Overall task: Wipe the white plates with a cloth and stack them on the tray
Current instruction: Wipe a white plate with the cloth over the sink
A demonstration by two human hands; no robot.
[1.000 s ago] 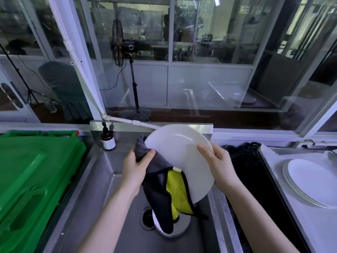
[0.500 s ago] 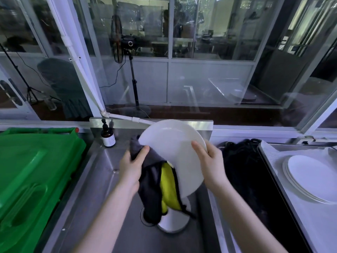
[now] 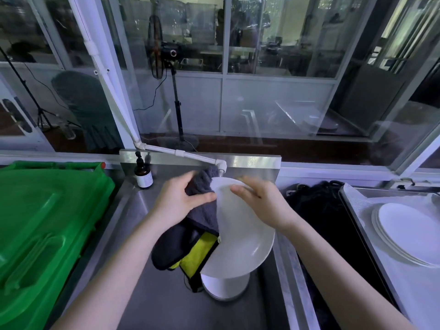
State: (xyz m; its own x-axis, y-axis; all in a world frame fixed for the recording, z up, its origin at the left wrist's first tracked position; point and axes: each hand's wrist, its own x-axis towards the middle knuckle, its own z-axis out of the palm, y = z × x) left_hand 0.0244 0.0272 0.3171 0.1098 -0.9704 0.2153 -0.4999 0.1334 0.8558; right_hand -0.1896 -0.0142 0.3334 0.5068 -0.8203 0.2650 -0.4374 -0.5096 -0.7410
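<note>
Fingers point(image 3: 202, 198) of the L hand point(image 3: 181, 201) bunch the grey, black and yellow cloth point(image 3: 202, 217) against the upper left rim of a white plate point(image 3: 242, 246). Fingers point(image 3: 239, 188) of the R hand point(image 3: 264, 203) curl over the plate's top edge, back of the hand to the camera, motion-blurred. A half-sec. ago the L hand clamped the cloth lower on the left rim and the R hand held the right rim w/ the thumb on the face; both hands now sit close together at the top. The plate is tilted, face toward the camera, and its lower edge hangs over more white plates point(image 3: 226, 288) lying in the steel sink point(image 3: 147, 294). The cloth's loose end dangles btwn the L wrist and the plate, and its grey top now reaches the white tap point(image 3: 220, 166). A brown bottle point(image 3: 143, 173) stands at the sink's back left corner. A green bin point(image 3: 47, 222) lies to the left. To the right, past a black heap point(image 3: 321, 210), the tray point(image 3: 342, 194) carries the stack of plates point(image 3: 409, 234), same as before. A fan point(image 3: 156, 53) on a stand shows behind the glass.
</note>
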